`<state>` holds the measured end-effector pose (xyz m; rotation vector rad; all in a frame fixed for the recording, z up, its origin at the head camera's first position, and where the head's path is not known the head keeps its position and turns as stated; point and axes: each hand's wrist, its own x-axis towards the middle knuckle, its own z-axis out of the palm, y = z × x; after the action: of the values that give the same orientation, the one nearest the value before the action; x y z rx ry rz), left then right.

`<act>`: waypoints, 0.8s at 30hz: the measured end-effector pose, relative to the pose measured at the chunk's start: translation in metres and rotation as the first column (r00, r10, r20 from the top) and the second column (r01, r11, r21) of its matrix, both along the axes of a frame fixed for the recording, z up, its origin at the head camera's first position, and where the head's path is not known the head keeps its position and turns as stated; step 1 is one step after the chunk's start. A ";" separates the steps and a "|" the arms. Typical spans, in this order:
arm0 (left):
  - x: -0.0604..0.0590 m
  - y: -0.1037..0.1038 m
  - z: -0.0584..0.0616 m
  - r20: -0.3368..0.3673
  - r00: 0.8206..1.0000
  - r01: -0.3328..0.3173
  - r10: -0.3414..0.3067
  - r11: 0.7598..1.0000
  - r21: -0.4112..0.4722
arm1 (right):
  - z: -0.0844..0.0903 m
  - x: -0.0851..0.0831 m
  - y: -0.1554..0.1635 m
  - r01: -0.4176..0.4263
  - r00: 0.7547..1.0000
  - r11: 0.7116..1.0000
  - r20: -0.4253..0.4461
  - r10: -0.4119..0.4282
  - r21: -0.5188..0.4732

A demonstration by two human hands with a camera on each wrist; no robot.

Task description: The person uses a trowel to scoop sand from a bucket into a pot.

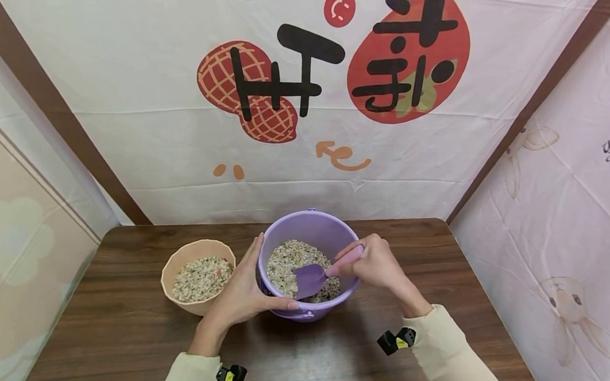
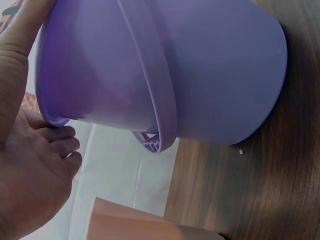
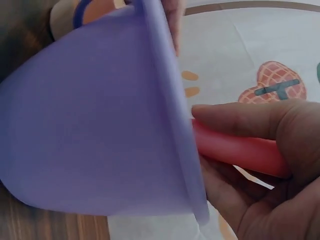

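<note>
A purple bucket (image 1: 316, 313) stands near the back of the table, partly filled with a speckled, grain-like mix (image 1: 298, 254). My left hand (image 1: 245, 288) holds its rim at the left, thumb along the near edge and fingers along the outer side; the bucket's handle (image 2: 155, 75) hangs down in the left wrist view. In my right hand (image 1: 376, 261) is the pink handle (image 3: 240, 150) of a small shovel (image 1: 311, 279), gripped between thumb and fingers over the bucket's right rim. The shovel's purple blade tilts down to the left against the mix, inside the bucket.
Left of the bucket, close by my left forearm, sits a peach-coloured bowl (image 1: 172, 275) with similar mix and a small red bit in it. A printed white cloth (image 1: 179, 162) hangs right behind the brown wooden table (image 1: 111, 339). A tiny pale crumb (image 2: 241, 151) lies beside the bucket's base.
</note>
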<state>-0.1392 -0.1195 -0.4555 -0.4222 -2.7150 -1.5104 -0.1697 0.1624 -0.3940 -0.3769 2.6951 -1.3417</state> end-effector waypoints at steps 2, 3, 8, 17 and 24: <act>0.000 0.000 0.000 -0.001 1.000 -0.001 0.001 1.000 0.002 | -0.002 -0.001 -0.002 0.012 1.000 1.000 0.022 -0.011 -0.027; 0.000 -0.001 0.000 -0.001 1.000 -0.002 0.002 1.000 0.002 | -0.004 -0.002 -0.004 0.014 1.000 0.999 0.028 -0.013 -0.037; 0.000 -0.001 0.001 0.008 1.000 -0.007 0.007 1.000 -0.004 | -0.009 -0.005 -0.011 0.068 0.996 0.993 0.057 -0.062 -0.097; 0.001 0.000 0.002 0.012 1.000 0.003 -0.003 1.000 0.009 | -0.016 -0.009 -0.022 0.163 0.987 0.976 0.029 -0.160 -0.147; 0.001 -0.001 0.003 0.016 1.000 0.001 -0.002 1.000 0.010 | -0.018 -0.008 -0.018 0.188 0.982 0.954 0.045 -0.182 -0.236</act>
<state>-0.1380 -0.1201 -0.4528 -0.4141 -2.7182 -1.5337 -0.1772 0.1449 -0.4124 -0.1283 2.6094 -1.7186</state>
